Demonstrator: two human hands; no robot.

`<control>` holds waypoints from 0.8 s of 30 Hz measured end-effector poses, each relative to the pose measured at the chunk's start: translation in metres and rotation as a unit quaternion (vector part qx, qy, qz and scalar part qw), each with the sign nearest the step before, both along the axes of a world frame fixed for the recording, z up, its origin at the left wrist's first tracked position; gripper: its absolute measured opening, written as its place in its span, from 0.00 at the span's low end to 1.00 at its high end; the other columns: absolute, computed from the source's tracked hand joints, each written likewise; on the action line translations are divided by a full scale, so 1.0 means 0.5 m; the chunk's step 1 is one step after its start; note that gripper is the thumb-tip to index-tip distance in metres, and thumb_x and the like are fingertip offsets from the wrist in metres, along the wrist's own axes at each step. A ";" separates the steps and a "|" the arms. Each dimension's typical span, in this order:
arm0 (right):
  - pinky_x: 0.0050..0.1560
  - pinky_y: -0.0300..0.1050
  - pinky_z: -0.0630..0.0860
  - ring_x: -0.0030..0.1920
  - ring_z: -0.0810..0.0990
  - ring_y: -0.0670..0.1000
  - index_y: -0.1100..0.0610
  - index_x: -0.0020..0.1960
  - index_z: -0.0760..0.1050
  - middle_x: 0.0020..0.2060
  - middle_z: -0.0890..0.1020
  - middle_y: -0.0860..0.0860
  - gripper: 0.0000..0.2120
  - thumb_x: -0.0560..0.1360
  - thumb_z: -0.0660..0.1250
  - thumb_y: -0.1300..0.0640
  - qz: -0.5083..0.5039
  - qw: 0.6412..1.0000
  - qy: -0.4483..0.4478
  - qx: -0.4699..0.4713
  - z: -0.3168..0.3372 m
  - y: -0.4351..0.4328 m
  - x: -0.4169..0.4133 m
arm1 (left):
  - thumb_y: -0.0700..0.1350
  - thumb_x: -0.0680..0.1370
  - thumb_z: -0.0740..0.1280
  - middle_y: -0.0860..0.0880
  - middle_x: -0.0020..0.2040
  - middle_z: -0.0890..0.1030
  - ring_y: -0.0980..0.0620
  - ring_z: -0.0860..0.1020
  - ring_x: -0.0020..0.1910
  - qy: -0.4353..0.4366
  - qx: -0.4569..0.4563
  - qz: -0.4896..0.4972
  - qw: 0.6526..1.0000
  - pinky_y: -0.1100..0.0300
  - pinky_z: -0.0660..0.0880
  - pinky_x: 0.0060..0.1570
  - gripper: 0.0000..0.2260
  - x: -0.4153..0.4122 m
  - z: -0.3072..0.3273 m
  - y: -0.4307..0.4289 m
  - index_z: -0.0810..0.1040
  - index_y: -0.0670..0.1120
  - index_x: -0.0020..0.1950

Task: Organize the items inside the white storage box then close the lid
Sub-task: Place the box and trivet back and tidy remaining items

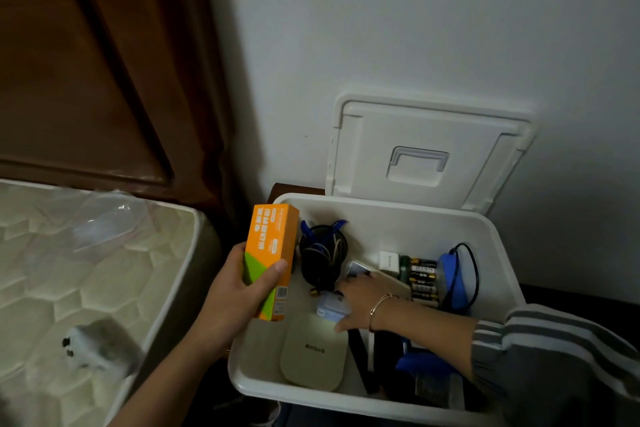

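Left hand grips orange carton; right hand rests flat between coiled cable and batteries.

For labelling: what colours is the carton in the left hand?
The carton is orange with a green patch; head view.

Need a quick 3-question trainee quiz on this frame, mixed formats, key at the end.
1. True or false: the lid sits shut on the white storage box.
2. The left hand holds: A) a mug B) the orange box C) a pair of scissors.
3. Fill in: the right hand reaches ___ the white storage box.
Key: 1 false, the lid leans open against the wall; 2 B; 3 inside.
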State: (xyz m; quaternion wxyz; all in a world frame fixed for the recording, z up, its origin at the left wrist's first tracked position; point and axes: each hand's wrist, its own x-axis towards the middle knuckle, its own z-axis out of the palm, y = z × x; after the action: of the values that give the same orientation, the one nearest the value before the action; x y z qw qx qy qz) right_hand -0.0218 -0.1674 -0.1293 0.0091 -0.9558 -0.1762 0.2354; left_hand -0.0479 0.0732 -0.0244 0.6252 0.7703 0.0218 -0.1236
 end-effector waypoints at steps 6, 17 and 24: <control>0.53 0.46 0.71 0.57 0.73 0.57 0.57 0.64 0.69 0.59 0.74 0.56 0.33 0.66 0.73 0.42 -0.060 0.997 0.025 0.041 0.012 0.017 0.012 | 0.63 0.68 0.67 0.55 0.55 0.81 0.55 0.83 0.49 0.018 -0.041 0.031 0.998 0.59 0.80 0.43 0.22 -0.003 -0.005 -0.006 0.69 0.63 0.60; 0.41 0.40 0.76 0.37 0.79 0.46 0.51 0.54 0.78 0.44 0.82 0.52 0.13 0.71 0.71 0.50 -0.456 0.685 0.075 0.563 0.213 -0.068 -0.081 | 0.48 0.73 0.73 0.52 0.55 0.80 0.50 0.80 0.52 0.107 -0.059 0.060 0.991 0.53 0.78 0.48 0.20 0.011 -0.012 -0.049 0.70 0.53 0.61; 0.50 0.41 0.74 0.50 0.77 0.49 0.48 0.64 0.74 0.49 0.76 0.50 0.22 0.75 0.60 0.39 -0.349 0.854 -0.185 0.339 0.258 0.004 -0.109 | 0.50 0.79 0.64 0.47 0.57 0.83 0.46 0.82 0.55 0.162 -0.186 -0.026 0.969 0.43 0.76 0.58 0.16 -0.011 0.016 -0.172 0.72 0.50 0.67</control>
State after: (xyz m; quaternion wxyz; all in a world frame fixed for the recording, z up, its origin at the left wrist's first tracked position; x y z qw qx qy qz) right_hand -0.0764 -0.1655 -0.0001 0.3809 -0.9182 0.1012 -0.0382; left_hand -0.0536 -0.0129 -0.0162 0.7422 0.6103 0.0793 -0.2653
